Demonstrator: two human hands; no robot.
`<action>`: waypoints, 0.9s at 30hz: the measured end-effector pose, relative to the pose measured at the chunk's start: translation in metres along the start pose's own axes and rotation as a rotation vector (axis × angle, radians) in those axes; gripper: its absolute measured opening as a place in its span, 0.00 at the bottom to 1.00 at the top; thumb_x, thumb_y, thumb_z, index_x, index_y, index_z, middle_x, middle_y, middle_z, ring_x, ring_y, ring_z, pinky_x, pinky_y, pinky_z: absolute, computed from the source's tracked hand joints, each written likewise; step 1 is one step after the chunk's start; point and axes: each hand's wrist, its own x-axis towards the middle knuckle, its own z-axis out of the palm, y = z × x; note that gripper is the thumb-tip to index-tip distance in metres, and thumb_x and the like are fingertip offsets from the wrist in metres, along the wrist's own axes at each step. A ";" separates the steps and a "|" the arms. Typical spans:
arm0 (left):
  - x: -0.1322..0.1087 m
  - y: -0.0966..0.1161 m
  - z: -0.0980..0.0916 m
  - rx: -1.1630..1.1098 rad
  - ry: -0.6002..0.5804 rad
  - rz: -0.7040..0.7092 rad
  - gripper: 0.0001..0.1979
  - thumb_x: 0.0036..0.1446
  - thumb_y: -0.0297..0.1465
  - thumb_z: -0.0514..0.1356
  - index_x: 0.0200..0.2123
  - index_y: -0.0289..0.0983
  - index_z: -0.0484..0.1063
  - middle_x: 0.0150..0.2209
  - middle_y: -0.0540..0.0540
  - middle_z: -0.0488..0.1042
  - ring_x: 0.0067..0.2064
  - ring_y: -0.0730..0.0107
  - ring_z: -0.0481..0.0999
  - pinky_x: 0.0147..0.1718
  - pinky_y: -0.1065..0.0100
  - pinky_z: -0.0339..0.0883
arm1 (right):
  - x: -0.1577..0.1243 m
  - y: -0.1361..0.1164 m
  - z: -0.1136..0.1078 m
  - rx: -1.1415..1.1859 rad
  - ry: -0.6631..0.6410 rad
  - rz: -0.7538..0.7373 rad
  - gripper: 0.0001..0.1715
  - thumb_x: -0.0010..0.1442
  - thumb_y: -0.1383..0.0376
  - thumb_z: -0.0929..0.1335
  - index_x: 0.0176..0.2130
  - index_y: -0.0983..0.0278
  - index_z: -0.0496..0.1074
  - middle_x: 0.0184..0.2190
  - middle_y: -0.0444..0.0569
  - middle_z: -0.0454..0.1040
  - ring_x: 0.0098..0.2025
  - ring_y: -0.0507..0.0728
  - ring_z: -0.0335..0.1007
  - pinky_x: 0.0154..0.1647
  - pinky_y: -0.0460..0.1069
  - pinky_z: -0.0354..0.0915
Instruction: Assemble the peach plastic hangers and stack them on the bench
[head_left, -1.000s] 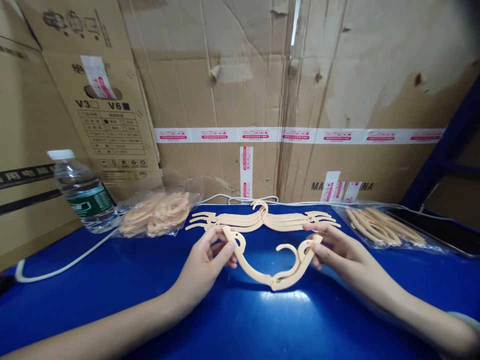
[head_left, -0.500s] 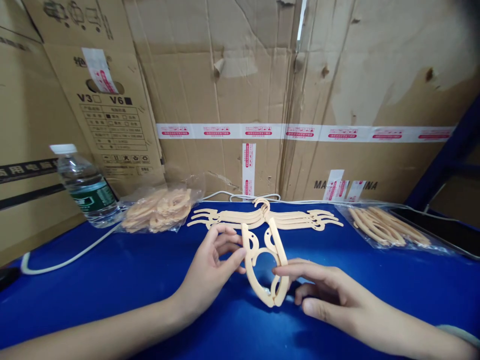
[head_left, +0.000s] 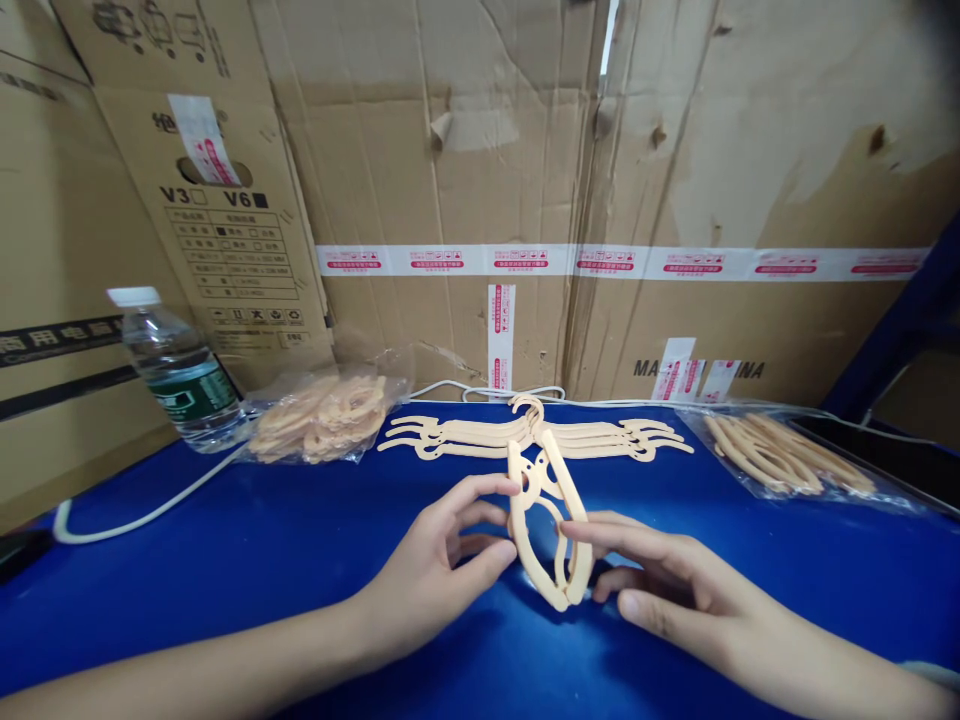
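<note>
A cream plastic folding clothes hanger (head_left: 529, 567) stands upright in front of me, its two arms folded up close together and its joint at the bottom. On its left arm my left hand (head_left: 442, 550) is closed, thumb and fingertips at the outer edge. My right hand (head_left: 667, 585) has its index finger across the front of the right arm, with other fingers partly hidden behind and the thumb apart. Behind it, several unfolded hangers (head_left: 480, 433) lie stacked on the blue table (head_left: 315, 560), hooks towards the back.
A clear bag of folded hangers (head_left: 322, 420) lies at left beside a water bottle (head_left: 187, 385). Another bag of hangers (head_left: 780, 455) lies at right, near a dark flat device (head_left: 885, 460). A white cable (head_left: 150, 515) runs along the table. Cardboard (head_left: 450, 170) walls the back.
The hanger's two arms have come closer together, and it has shifted slightly right. My left hand has moved right with it, its thumb now lower on the arm.
</note>
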 end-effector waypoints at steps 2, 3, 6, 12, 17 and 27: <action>0.001 -0.002 -0.001 -0.041 -0.018 -0.022 0.20 0.58 0.31 0.61 0.53 0.40 0.64 0.43 0.44 0.75 0.45 0.63 0.77 0.48 0.60 0.69 | 0.000 0.000 -0.001 -0.023 -0.001 0.008 0.25 0.64 0.55 0.66 0.60 0.49 0.65 0.60 0.50 0.64 0.49 0.59 0.71 0.52 0.57 0.69; 0.002 -0.002 -0.002 -0.059 -0.035 -0.033 0.20 0.58 0.31 0.61 0.54 0.41 0.63 0.44 0.44 0.75 0.47 0.62 0.76 0.49 0.59 0.68 | 0.001 -0.001 -0.002 -0.047 -0.004 0.014 0.25 0.64 0.55 0.66 0.60 0.49 0.65 0.61 0.50 0.64 0.51 0.60 0.71 0.53 0.58 0.68; 0.002 -0.002 -0.001 -0.090 -0.074 -0.055 0.21 0.58 0.31 0.61 0.54 0.40 0.62 0.45 0.42 0.75 0.48 0.61 0.76 0.52 0.57 0.66 | 0.001 -0.003 -0.003 -0.125 0.007 0.024 0.24 0.65 0.55 0.66 0.60 0.51 0.66 0.61 0.51 0.65 0.55 0.62 0.68 0.57 0.60 0.65; 0.003 -0.002 -0.002 -0.079 -0.026 -0.066 0.22 0.56 0.32 0.63 0.53 0.40 0.63 0.44 0.43 0.76 0.45 0.63 0.76 0.48 0.60 0.68 | 0.000 0.001 -0.003 -0.173 0.090 -0.011 0.25 0.63 0.53 0.67 0.59 0.53 0.67 0.62 0.52 0.64 0.58 0.64 0.66 0.59 0.61 0.63; 0.003 -0.002 -0.003 -0.048 -0.056 -0.066 0.23 0.56 0.31 0.62 0.55 0.41 0.62 0.47 0.42 0.76 0.50 0.61 0.76 0.55 0.55 0.65 | 0.001 -0.001 -0.004 -0.259 0.087 -0.036 0.24 0.64 0.54 0.66 0.58 0.54 0.68 0.59 0.52 0.68 0.60 0.65 0.63 0.61 0.62 0.61; -0.005 0.005 -0.001 0.516 -0.114 0.065 0.33 0.55 0.27 0.59 0.64 0.41 0.57 0.67 0.43 0.56 0.68 0.53 0.53 0.66 0.47 0.45 | 0.000 -0.011 -0.002 -0.696 -0.055 -0.094 0.28 0.67 0.59 0.62 0.65 0.52 0.58 0.66 0.49 0.58 0.68 0.64 0.47 0.65 0.64 0.55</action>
